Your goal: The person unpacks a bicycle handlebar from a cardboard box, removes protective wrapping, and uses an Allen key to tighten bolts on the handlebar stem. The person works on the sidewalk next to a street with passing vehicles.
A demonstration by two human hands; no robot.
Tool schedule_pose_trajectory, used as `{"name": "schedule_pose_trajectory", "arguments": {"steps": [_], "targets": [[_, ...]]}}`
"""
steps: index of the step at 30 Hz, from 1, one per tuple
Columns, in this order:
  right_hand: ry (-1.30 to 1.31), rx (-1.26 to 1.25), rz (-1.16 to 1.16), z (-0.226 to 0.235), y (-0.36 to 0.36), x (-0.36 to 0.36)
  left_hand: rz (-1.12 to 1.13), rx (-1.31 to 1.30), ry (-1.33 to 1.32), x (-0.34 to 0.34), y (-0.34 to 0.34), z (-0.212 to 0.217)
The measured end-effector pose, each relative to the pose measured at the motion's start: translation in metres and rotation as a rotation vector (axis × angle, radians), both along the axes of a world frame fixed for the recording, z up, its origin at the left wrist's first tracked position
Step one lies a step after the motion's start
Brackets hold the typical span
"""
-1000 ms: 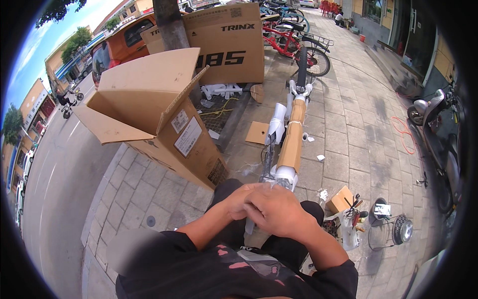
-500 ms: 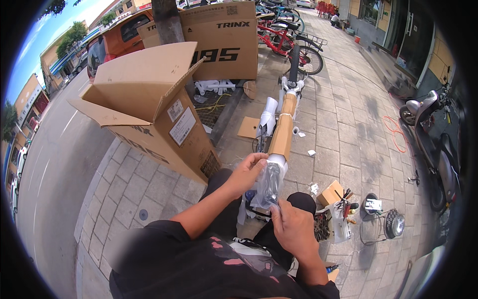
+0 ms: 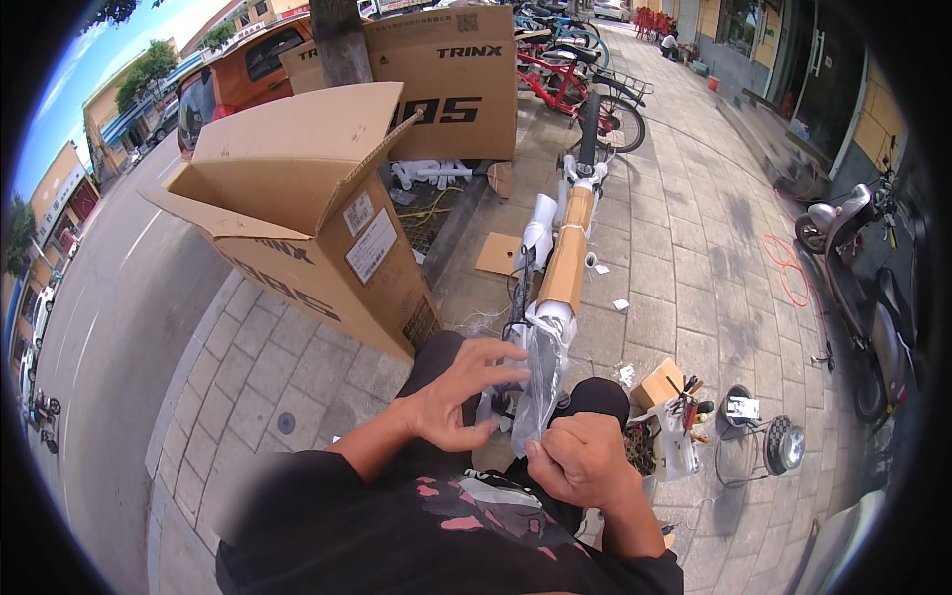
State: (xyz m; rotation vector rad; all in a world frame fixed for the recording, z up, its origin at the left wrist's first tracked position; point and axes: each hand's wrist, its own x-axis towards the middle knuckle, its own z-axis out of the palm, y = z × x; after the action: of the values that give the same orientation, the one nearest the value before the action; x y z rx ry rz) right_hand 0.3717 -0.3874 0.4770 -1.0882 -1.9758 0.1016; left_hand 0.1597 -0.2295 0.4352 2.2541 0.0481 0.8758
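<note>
A partly unpacked bicycle stands in front of me, its frame tube wrapped in a brown cardboard sleeve (image 3: 567, 250) and its front tyre (image 3: 589, 127) pointing away. At its near end a clear plastic bag (image 3: 536, 402) hangs over a dark part that looks like the saddle. My right hand (image 3: 585, 458) is closed on the bag's near end, pulling it taut toward me. Beside the bag, on its left, my left hand (image 3: 458, 392) has its fingers spread, the fingertips at or very near the plastic. White foam wrap (image 3: 536, 230) covers a part left of the sleeve.
An open cardboard box (image 3: 327, 248) stands at the left, with another large carton (image 3: 451, 89) behind it by a tree trunk. On the right are a tool holder (image 3: 680, 426), a small carton (image 3: 658, 387) and a wire stand (image 3: 744, 451). A scooter (image 3: 861, 288) stands farther right.
My left hand has let go of the wrapped part and opened, moving down and left. My right hand has drawn the bag's end lower toward me.
</note>
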Motion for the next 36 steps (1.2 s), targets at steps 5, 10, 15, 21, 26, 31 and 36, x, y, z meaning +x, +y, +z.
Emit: {"name": "schedule_pose_trajectory", "arguments": {"steps": [5, 10, 15, 21, 26, 31, 36], "targets": [[0.217, 0.006, 0.464, 0.009, -0.005, -0.028, -0.243, 0.172, -0.023, 0.006, -0.023, 0.003], [0.434, 0.152, 0.339, 0.005, 0.006, -0.028, 0.251, 0.164, -0.2, -0.04, -0.006, 0.047], [0.549, 0.01, -0.143, -0.02, -0.015, -0.015, 1.064, 0.938, -0.599, -0.078, 0.115, 0.166], [0.583, -0.094, -0.194, -0.044, -0.019, -0.008, 1.578, 0.577, 0.239, -0.256, 0.263, 0.24], [0.731, -0.248, -0.485, -0.067, -0.039, 0.003, 1.324, 0.509, 0.714, -0.218, 0.295, 0.217], [0.771, -0.362, -0.592, -0.084, -0.038, 0.012, 1.274, 0.638, 0.404, -0.174, 0.203, 0.214], [0.806, -0.467, -0.629, -0.098, -0.017, 0.016, 0.789, 0.455, -0.355, -0.085, 0.108, 0.137]]}}
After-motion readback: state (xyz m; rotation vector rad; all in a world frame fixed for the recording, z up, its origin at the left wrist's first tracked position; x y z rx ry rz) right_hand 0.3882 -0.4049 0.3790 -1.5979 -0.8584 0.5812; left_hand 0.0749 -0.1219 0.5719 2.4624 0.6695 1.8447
